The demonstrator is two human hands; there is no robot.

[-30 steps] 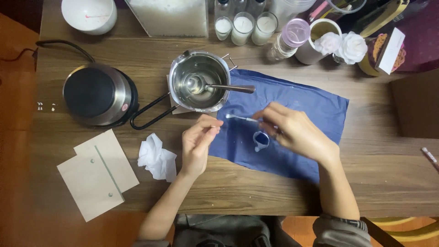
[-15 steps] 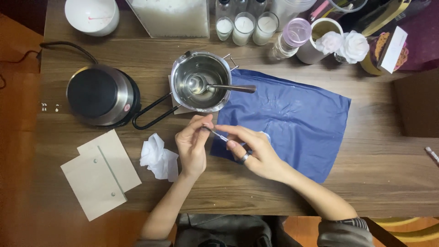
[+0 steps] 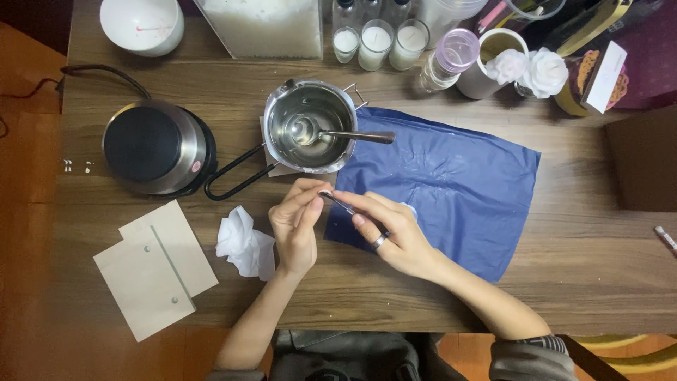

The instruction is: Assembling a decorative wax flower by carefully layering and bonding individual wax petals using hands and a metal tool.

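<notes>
A person sits at a wooden table (image 3: pixel 578 282), both hands meeting over the near left edge of a crinkled blue plastic sheet (image 3: pixel 458 190). Between them is a thin, silvery metal tool (image 3: pixel 345 207), narrow as tweezers, lying slanted. The left hand (image 3: pixel 296 226) curls in, its fingertips pinching the tool's upper tip. The right hand (image 3: pixel 391 233), wearing a ring, grips the tool's lower length between thumb and fingers. What the tip holds, if anything, is too small to tell.

From the left: a white round bowl (image 3: pixel 141 25) with a pink smear inside sits at the far corner. Nearer is a round black-topped electric hot plate (image 3: pixel 155 144). Two beige card rectangles (image 3: pixel 155 264) lie at the near edge, and a crumpled white tissue (image 3: pixel 243 243) lies just beside the left wrist. A steel pouring pot with a black wire handle (image 3: pixel 310 127) holds a shallow layer of clear liquid and a metal spoon (image 3: pixel 338 134). Behind it stands a clear tub of white flakes (image 3: pixel 264 28), then three small glass jars filled with white wax (image 3: pixel 374 42). A cream cup (image 3: pixel 486 67) stands beside two white flower shapes (image 3: pixel 529 70).
</notes>
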